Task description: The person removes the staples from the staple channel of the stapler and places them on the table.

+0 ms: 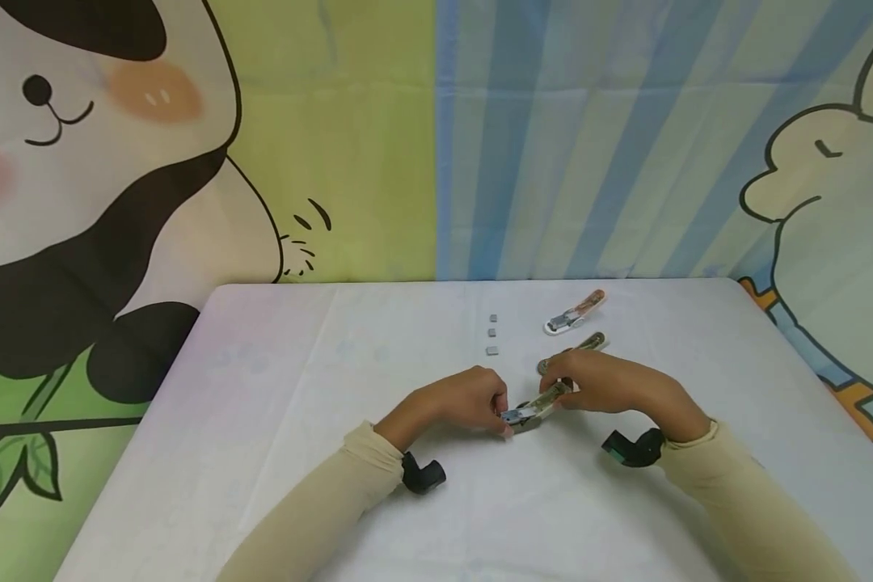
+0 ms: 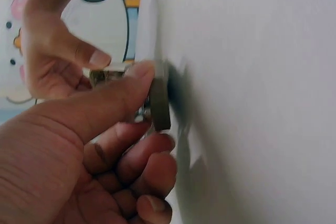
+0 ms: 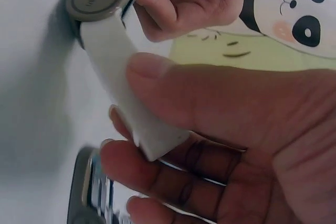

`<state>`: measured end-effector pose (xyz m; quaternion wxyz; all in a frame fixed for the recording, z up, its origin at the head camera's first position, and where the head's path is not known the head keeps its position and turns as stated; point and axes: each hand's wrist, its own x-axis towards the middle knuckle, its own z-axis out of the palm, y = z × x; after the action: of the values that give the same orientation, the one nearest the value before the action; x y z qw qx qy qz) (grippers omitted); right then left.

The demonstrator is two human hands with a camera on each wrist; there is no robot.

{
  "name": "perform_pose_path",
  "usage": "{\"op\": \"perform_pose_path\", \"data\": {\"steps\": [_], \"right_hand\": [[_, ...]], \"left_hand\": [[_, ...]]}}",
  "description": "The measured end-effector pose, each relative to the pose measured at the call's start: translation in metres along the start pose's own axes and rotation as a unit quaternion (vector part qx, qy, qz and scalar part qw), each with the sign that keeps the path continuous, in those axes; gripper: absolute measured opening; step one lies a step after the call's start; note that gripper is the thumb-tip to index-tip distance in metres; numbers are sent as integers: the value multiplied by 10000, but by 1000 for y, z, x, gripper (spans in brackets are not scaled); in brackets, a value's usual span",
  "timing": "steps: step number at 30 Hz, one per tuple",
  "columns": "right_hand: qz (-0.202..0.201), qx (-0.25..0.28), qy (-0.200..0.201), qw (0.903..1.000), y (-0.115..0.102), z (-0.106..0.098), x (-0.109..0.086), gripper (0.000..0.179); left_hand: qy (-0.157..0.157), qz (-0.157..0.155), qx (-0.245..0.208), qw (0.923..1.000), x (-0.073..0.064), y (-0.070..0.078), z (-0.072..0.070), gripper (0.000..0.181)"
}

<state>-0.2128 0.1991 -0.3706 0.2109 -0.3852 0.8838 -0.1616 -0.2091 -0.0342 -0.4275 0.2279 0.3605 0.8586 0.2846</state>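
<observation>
Between my two hands is a stapler (image 1: 548, 402) with a white handle (image 3: 107, 51) and grey-green parts. My left hand (image 1: 469, 398) pinches its front end (image 2: 161, 106) between thumb and fingers, low over the table. My right hand (image 1: 607, 381) grips the handle at the other end, thumb on one side and fingers curled on the other. A second grey-green stapler (image 1: 592, 341) lies just behind my right hand, which partly hides it. Farther back lies a white and orange stapler (image 1: 576, 312).
Three small grey staple strips (image 1: 492, 333) lie in a row beyond my left hand. All of this is on a white-covered table (image 1: 364, 356). A patterned cloth (image 1: 378, 162) with cartoon animals hangs behind its far edge.
</observation>
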Motion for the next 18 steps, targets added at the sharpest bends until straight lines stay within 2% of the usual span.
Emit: {"op": "perform_pose_path", "data": {"steps": [8, 11, 18], "right_hand": [[727, -63, -13, 9973, 13, -9, -27, 20], [915, -109, 15, 9957, 15, -12, -31, 21], [951, -305, 252, 9947, 21, -21, -42, 22]], "left_hand": [[488, -46, 480, 9976, 31, 29, 17, 13], [698, -165, 473, 9963, 39, 35, 20, 12], [862, -353, 380, 9949, 51, 42, 19, 6]]}}
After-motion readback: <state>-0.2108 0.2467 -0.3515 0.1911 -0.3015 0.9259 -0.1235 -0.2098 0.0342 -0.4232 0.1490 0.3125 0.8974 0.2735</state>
